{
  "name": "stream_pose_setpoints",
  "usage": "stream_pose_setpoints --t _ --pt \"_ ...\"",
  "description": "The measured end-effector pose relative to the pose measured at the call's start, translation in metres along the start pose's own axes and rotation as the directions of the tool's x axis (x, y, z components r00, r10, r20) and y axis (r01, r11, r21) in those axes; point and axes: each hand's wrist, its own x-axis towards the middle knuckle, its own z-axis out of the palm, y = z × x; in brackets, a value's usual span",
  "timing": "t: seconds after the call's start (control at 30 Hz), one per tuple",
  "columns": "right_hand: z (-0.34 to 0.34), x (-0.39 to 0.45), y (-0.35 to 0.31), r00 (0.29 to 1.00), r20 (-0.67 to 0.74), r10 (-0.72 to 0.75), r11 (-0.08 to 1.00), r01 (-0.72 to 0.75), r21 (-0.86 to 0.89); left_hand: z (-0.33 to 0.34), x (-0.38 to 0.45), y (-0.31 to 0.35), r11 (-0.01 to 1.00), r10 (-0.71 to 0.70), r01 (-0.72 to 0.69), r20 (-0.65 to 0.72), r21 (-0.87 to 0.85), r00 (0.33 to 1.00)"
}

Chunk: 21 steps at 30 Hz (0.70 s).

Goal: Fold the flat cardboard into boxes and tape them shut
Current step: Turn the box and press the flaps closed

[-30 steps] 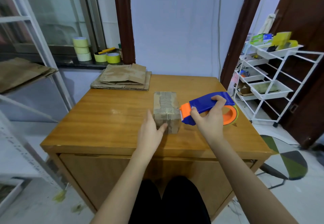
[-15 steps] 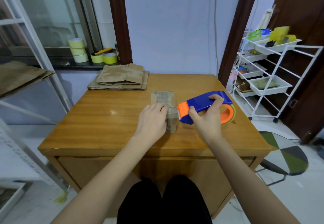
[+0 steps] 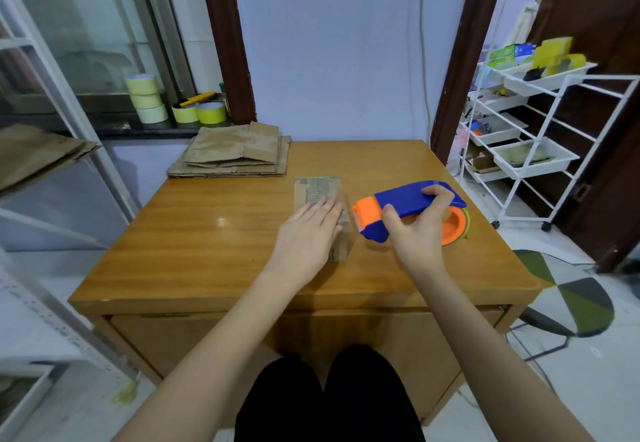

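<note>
A small taped cardboard box (image 3: 317,190) stands in the middle of the wooden table (image 3: 207,233). My left hand (image 3: 306,237) lies flat on the box's top with straight fingers, covering its near half. Just right of the box, my right hand (image 3: 415,230) grips the blue handle of a blue and orange tape dispenser (image 3: 412,204), whose orange head points at the box's right side. A stack of flat cardboard (image 3: 232,156) lies at the table's far left corner.
Several rolls of tape (image 3: 147,98) and a yellow knife sit on the window ledge behind the table. A white wire shelf cart (image 3: 526,143) stands to the right. A metal rack with more flat cardboard (image 3: 38,150) is at the left. My knees are under the table's front edge.
My left hand moved from the box's near side up onto its top and flattened there. My right hand kept the dispenser beside the box, shifting it only slightly.
</note>
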Motion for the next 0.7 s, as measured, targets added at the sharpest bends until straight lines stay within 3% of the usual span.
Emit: stream_pose_setpoints --t 0.43,0.6,0.7 --pt "-0.012 0.021 -0.004 0.995 -0.076 0.058 0.996 -0.052 0.068 0.003 -0.001 -0.003 0.997 0.056 -0.051 -0.070 0.062 0.996" --pt "-0.016 0.025 -0.008 0.999 -0.054 -0.004 1.000 0.003 -0.028 0.004 -0.002 -0.001 0.997 0.050 -0.046 -0.064 0.061 0.997" --pt "-0.013 0.026 -0.007 0.999 0.027 -0.022 0.978 0.027 -0.207 0.003 -0.002 -0.001 0.997 0.051 -0.047 -0.065 0.057 0.997"
